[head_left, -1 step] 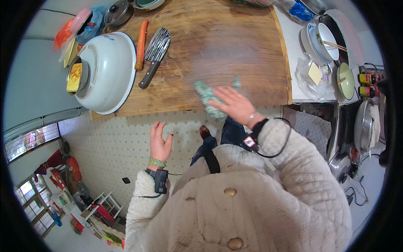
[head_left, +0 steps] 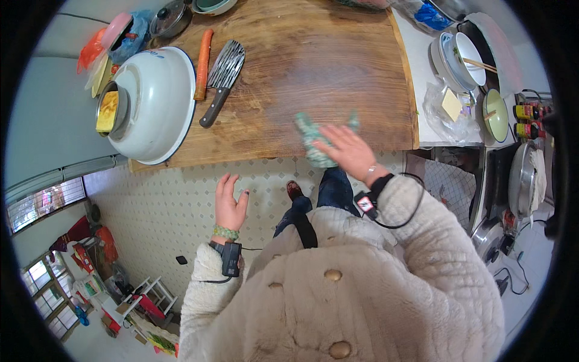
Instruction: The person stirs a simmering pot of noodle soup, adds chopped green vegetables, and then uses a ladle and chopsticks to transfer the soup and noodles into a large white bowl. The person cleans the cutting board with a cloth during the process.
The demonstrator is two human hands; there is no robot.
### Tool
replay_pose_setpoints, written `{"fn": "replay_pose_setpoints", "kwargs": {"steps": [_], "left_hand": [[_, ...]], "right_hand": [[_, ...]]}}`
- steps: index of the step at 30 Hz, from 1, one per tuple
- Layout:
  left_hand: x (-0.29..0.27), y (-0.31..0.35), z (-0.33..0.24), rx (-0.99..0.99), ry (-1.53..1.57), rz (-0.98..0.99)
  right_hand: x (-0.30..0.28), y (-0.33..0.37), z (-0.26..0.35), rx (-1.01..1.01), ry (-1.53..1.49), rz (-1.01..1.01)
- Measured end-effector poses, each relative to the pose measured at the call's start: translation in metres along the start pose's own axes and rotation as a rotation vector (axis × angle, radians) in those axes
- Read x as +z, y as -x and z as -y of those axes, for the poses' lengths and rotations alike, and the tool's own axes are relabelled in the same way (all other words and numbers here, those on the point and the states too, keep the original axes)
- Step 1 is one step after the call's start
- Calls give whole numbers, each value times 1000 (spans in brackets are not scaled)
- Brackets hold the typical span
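My right hand (head_left: 348, 152) lies flat with stretched fingers on a green and white cloth (head_left: 315, 145), pressing it to the wooden board (head_left: 338, 72) at the near edge. Part of the cloth is hidden under the palm. My left hand (head_left: 230, 202) hangs in the air short of the board's edge, empty, with its thumb apart from the fingers. Left of the cloth a cleaver (head_left: 224, 84) with a dark handle and patterned blade rests on the board. Beside it lies a long orange carrot (head_left: 204, 65).
A large white enamel basin (head_left: 158, 102) stands at the board's left, beside a metal bowl (head_left: 120, 114) holding something yellow. To the right are stacked white bowls (head_left: 467, 63) with chopsticks, a pale yellow block (head_left: 451, 106) on plastic, and a yellow-green bowl (head_left: 496, 117).
My right hand and the cloth under it have slid a little to the right along the board's near edge. My left hand has stayed in place.
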State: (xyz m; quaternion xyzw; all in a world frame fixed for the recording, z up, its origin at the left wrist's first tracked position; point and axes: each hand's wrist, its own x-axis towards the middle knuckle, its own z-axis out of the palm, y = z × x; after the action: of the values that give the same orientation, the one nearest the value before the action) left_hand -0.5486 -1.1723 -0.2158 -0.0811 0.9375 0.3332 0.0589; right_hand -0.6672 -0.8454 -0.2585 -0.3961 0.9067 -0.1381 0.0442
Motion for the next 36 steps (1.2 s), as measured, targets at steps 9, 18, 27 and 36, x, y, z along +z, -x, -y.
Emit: {"fn": "replay_pose_setpoints", "kwargs": {"steps": [9, 18, 27, 36], "left_hand": [[11, -1, 8, -3, 64, 3], [8, 14, 32, -198, 328, 13], [15, 24, 30, -333, 370, -18], [5, 15, 31, -471, 525, -120]], "right_hand": [[-32, 109, -60, 553, -356, -276], [-9, 37, -60, 719, -115, -493], [42, -135, 83, -172, -408, -250], [-55, -26, -131, 523, -225, -358]]}}
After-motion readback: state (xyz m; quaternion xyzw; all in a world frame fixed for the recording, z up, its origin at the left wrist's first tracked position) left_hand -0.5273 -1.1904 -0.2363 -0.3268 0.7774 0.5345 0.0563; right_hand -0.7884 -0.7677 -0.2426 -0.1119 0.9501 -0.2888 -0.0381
